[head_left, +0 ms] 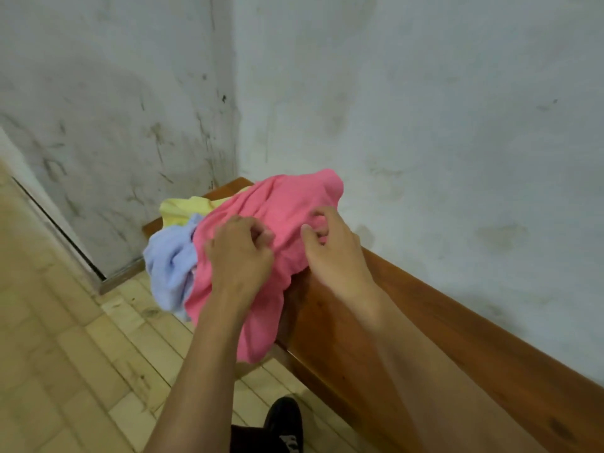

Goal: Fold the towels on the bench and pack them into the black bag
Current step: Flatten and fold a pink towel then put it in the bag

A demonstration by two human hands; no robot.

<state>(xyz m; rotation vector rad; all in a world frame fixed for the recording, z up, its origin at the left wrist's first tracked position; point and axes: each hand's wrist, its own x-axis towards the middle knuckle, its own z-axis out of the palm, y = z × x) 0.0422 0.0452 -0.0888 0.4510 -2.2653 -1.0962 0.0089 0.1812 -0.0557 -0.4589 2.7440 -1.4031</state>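
Note:
A crumpled pink towel (277, 204) lies on top of a heap at the far end of the brown wooden bench (425, 322), part of it hanging over the front edge. Under it a light blue towel (170, 259) droops off the bench's left side, and a yellow towel (184, 209) shows behind. My left hand (240, 253) grips the pink towel with curled fingers. My right hand (330, 243) pinches a fold of the same towel a little to the right. No black bag is in view.
The bench runs along a stained white wall (441, 125) into a corner. Pale wooden floor (81, 354) lies to the left and below. A dark shoe (284, 423) stands near the bottom edge, beside the bench.

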